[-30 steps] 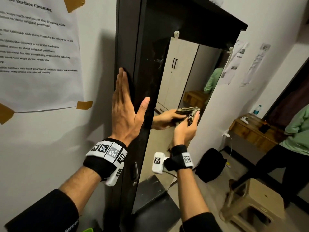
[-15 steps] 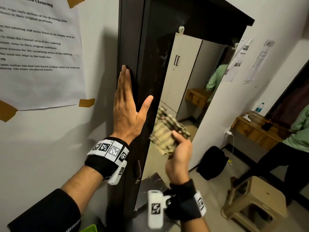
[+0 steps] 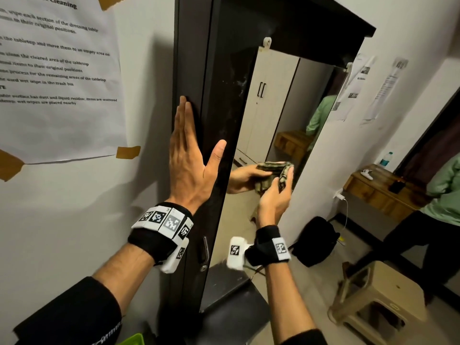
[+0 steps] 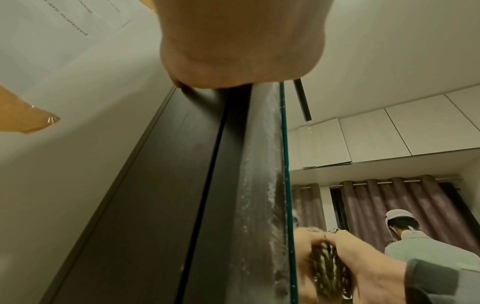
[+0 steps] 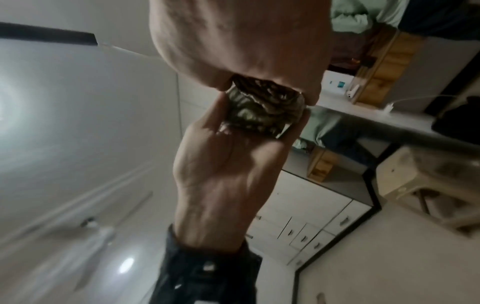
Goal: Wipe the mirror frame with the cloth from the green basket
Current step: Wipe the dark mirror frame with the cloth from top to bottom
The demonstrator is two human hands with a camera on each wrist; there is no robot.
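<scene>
Left hand [image 3: 189,165] is flat and fully extended, fingers straight and together, thumb spread to the side. Palm presses against the outer side face of the dark mirror frame [image 3: 196,70], fingertips pointing up; the thumb lies across the frame's front face. It holds nothing. In the left wrist view the heel of the hand [image 4: 233,41] sits on the frame [image 4: 155,205], just beside the glass edge.

Right hand [image 3: 273,197] grasps the bunched cloth [image 3: 283,180], fingers curled round it, pressing it against the mirror glass [image 3: 286,108]. The cloth, a brown-beige patterned wad, is at the glass surface, right of the frame's inner strip and a little apart from the left thumb, roughly level with the left palm. Its reflection meets it in the glass. The right wrist view shows the cloth [image 5: 262,109] touching its mirrored copy, the hand [image 5: 241,41] above it.

Dusty white smears run along the frame's inner strip [image 4: 262,185] next to the glass edge. A green basket [image 3: 129,341] corner shows at the bottom edge, below the left forearm. A taped paper sheet [image 3: 54,70] hangs on the wall left of the frame.
</scene>
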